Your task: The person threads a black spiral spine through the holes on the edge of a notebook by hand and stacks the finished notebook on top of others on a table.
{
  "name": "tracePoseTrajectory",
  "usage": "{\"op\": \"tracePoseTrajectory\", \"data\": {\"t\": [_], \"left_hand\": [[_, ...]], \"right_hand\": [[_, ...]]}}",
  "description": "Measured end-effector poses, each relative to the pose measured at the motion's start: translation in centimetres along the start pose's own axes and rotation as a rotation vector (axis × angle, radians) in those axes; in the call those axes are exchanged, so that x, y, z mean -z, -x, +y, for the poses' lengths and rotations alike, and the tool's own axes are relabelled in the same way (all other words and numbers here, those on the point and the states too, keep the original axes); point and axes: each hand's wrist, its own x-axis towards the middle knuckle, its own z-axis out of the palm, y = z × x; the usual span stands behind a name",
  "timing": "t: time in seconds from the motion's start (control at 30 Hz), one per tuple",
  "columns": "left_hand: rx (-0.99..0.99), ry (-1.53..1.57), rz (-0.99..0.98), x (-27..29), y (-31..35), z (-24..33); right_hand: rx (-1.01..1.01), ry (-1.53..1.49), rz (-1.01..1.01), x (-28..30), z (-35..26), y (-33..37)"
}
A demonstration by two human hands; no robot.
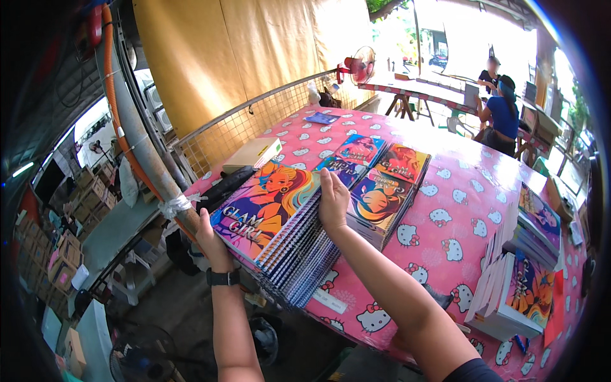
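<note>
Around the notebook stack [278,213], my hands [216,246] [333,202] hold its opposite sides. Beside it, I see more notebooks [382,197] on the surface [425,251].

1. The place looks like a semi-open workshop dealing with notebooks: several stacks of spiral-bound notebooks [294,251] stand on a large table [455,204] with a pink patterned cover [407,274].
2. A yellow tarpaulin [210,57] and a wire-mesh railing [273,109] line 1 edge, while daylight and tree leaves [383,8] show beyond.
3. 2 people [504,120] are at a farther table [414,86], which has a red fan [363,63] by its left end.
4. Piled cardboard boxes [94,194], a long grey worktop [118,232] and a lit tube light [23,169] occupy the left side.
</note>
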Motion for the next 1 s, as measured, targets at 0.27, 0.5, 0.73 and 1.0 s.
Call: {"op": "tracePoseTrajectory", "data": {"t": [0.27, 0.5, 0.73, 1.0], "left_hand": [[0.035, 0.030, -0.015, 0.9, 0.0, -0.8], [0.094, 0.366, -0.074, 0.3, 0.8, -1.4], [-0.015, 0.174, -0.076, 0.8, 1.4, -0.9], [0.052, 0.199, -0.078, -0.5, 1.8, 0.1]], "right_hand": [[0.049, 0.030, 0.027, -0.3, -0.9, 0.9], [0.043, 0.024, 0.030, 0.0, -0.4, 0.4], [0.398, 0.388, -0.011, -0.3, -3.5, 2.8], [0.674, 0.371, -0.271, -2.0, -7.7, 8.0]]}}
